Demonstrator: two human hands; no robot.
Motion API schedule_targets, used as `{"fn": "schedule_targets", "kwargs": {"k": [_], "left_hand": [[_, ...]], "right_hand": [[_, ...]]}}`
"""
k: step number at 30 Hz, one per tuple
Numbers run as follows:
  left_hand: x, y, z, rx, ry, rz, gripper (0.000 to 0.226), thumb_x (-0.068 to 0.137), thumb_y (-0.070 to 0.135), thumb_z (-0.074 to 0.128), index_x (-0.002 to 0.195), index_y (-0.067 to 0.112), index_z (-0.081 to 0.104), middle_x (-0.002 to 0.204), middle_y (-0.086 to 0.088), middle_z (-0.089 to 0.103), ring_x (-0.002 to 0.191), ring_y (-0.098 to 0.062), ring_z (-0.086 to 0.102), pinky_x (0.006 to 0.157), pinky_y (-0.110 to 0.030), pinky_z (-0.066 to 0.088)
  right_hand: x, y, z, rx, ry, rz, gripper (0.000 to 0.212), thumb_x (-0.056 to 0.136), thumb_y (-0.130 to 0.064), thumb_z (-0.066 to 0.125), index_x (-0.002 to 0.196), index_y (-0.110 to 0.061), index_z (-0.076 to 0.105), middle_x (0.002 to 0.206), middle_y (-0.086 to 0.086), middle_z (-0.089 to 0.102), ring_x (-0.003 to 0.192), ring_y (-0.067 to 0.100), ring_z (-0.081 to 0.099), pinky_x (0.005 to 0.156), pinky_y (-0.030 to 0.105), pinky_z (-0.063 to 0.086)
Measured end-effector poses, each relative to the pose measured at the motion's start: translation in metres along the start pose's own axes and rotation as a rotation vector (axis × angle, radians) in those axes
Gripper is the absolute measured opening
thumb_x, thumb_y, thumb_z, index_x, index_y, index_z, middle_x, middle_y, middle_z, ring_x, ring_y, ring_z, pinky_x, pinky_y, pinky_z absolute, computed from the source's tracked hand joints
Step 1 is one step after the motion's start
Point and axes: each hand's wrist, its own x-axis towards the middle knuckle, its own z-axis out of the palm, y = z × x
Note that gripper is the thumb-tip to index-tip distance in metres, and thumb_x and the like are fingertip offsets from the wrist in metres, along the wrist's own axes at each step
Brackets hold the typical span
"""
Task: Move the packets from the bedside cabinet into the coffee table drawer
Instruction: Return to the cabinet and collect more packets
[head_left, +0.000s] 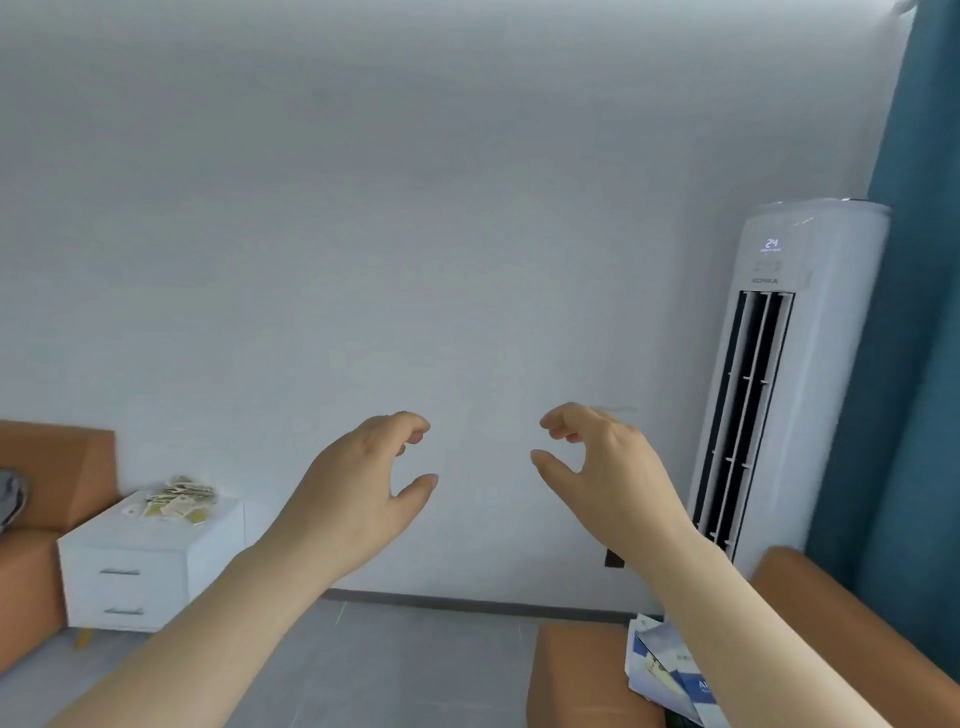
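Loose heap of pale, yellowish packets (179, 500)

A loose heap of small pale and yellowish packets (179, 498) lies at the back edge of the white bedside cabinet (104, 532), whose two drawers are closed

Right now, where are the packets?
The packets lie heaped on the white bedside cabinet at the head view's lower left, by the wall.

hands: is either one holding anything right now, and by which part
Nothing is held. The left hand and the right hand are both empty in the air, fingers loosely curled; the packets lie untouched on the bedside cabinet.
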Motion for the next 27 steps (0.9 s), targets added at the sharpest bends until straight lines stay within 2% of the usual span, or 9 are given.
{"fn": "schedule_targets", "kwargs": {"k": [8,11,16,27], "left_hand": [[0.097,-0.059,0.052,0.027,0.043,-0.03,0.039,0.086,0.036,0.061,0.123,0.031,0.048,0.123,0.02,0.054,0.11,0.0,0.053,0.084,-0.02,0.043],[0.137,-0.082,0.069,0.062,0.062,-0.071,0.04,0.087,0.036,0.061,0.124,0.032,0.047,0.124,0.02,0.054,0.11,0.0,0.052,0.08,-0.019,0.042],[0.185,-0.122,0.096,0.102,0.091,-0.148,0.041,0.087,0.035,0.061,0.125,0.031,0.047,0.124,0.02,0.053,0.11,0.0,0.052,0.083,-0.021,0.043],[0.247,-0.258,0.111,0.179,0.122,-0.266,0.041,0.087,0.033,0.061,0.126,0.03,0.048,0.123,0.019,0.054,0.109,0.0,0.053,0.092,-0.024,0.044]], "right_hand": [[0.112,0.046,0.073,0.039,-0.008,-0.071,0.029,0.09,-0.037,0.06,0.118,-0.029,0.056,0.113,-0.016,0.06,0.105,0.006,0.055,0.082,0.024,0.046],[0.163,0.063,0.098,0.074,-0.025,-0.094,0.028,0.09,-0.037,0.059,0.118,-0.031,0.055,0.113,-0.018,0.059,0.104,0.005,0.054,0.081,0.023,0.046],[0.238,0.08,0.15,0.11,-0.068,-0.171,0.03,0.091,-0.036,0.059,0.119,-0.03,0.055,0.114,-0.017,0.059,0.106,0.004,0.053,0.081,0.021,0.043],[0.349,0.052,0.29,0.196,-0.149,-0.264,0.031,0.091,-0.036,0.059,0.121,-0.029,0.055,0.115,-0.016,0.059,0.106,0.004,0.054,0.083,0.021,0.043]]}}
